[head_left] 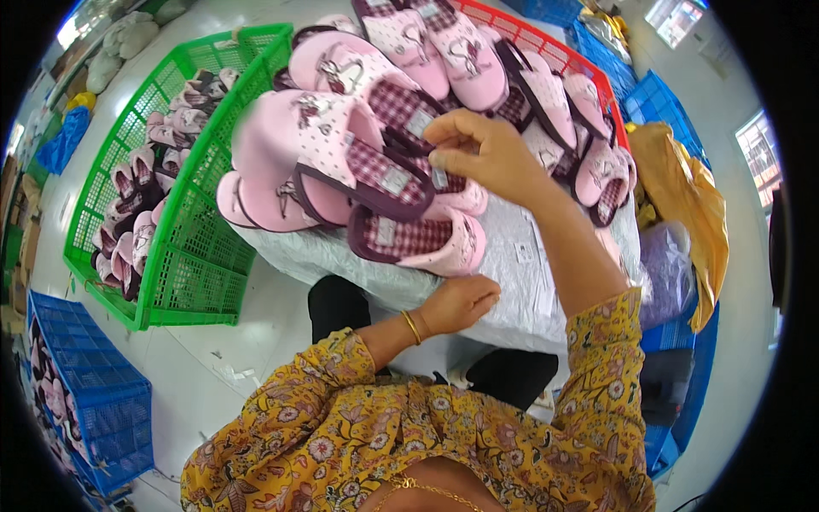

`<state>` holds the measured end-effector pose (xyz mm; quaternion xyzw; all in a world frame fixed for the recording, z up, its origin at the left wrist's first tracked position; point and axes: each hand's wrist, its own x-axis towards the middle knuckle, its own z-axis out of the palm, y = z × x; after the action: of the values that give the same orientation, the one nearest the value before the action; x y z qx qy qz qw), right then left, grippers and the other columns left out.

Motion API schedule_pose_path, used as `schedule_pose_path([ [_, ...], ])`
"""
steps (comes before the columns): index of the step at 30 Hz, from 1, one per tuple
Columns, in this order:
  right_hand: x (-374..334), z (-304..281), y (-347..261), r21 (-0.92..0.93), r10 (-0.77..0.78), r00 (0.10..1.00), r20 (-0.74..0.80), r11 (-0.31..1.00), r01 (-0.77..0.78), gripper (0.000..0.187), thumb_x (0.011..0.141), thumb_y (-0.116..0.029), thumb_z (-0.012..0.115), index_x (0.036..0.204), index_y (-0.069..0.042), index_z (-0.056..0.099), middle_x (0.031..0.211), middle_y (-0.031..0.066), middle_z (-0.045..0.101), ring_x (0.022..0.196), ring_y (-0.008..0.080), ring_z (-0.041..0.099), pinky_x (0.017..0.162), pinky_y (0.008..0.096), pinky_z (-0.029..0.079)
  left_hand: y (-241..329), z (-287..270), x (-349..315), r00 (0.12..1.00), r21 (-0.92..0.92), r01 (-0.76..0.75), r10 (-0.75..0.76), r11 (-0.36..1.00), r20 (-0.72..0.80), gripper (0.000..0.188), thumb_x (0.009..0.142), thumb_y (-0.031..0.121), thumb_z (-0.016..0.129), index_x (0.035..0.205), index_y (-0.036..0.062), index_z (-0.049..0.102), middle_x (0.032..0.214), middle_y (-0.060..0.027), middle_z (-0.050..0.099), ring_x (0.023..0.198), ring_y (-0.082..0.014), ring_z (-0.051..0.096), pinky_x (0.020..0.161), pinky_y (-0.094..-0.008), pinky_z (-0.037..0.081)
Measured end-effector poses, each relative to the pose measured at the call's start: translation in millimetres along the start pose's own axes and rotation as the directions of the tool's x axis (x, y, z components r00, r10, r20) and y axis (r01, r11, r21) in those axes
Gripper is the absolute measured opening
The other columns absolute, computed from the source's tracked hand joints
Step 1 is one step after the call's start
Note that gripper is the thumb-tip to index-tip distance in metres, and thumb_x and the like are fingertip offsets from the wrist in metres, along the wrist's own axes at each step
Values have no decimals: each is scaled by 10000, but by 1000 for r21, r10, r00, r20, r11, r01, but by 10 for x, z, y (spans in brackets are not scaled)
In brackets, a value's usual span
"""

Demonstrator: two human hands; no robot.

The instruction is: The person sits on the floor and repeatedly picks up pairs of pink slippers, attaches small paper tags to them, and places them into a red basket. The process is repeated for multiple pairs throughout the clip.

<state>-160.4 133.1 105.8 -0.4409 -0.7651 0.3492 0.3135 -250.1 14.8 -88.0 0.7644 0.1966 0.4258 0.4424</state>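
Note:
Pink slippers with dark red checked insoles lie heaped on a bundle wrapped in clear plastic (520, 247) in front of me. My right hand (490, 154) hangs over the heap, thumb and forefinger bent with a small gap between them. Just left of those fingertips is the checked insole of one slipper (397, 98), which bears a white label. A dotted slipper (328, 141) lies on top at the left. My left hand (461, 303) is closed at the bundle's near edge, below the nearest slipper (418, 239); anything inside its curled fingers is hidden.
A green basket (200, 247) of slippers stands at my left, with a blue basket (111, 392) of more slippers nearer. Behind the heap shows the rim of a red basket (546, 43). Yellow sacking (682, 205) and a clear plastic bag (665, 273) lie at the right.

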Motion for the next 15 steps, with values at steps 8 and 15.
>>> schedule_pose_path([
  [8, 674, 568, 20, -260, -318, 939, -129, 925, 277, 796, 738, -252, 729, 1446, -131, 386, 1246, 232, 564, 1138, 397, 557, 953, 450, 446, 86, -63, 38, 1000, 9, -30, 30, 999, -4, 117, 906, 121, 616, 981, 31, 628, 886, -135, 654, 797, -320, 639, 701, -401, 509],
  [15, 675, 744, 1, 93, -164, 816, -554, 962, 256, 393, 805, -83, 676, 1196, -82, 643, 822, 87, 666, 710, 130, 592, 703, 267, 488, -6, -22, 33, 999, 21, 27, -28, 999, 16, 150, 899, 132, 596, 993, 20, 625, 881, -193, 637, 828, -388, 622, 709, -437, 506],
])
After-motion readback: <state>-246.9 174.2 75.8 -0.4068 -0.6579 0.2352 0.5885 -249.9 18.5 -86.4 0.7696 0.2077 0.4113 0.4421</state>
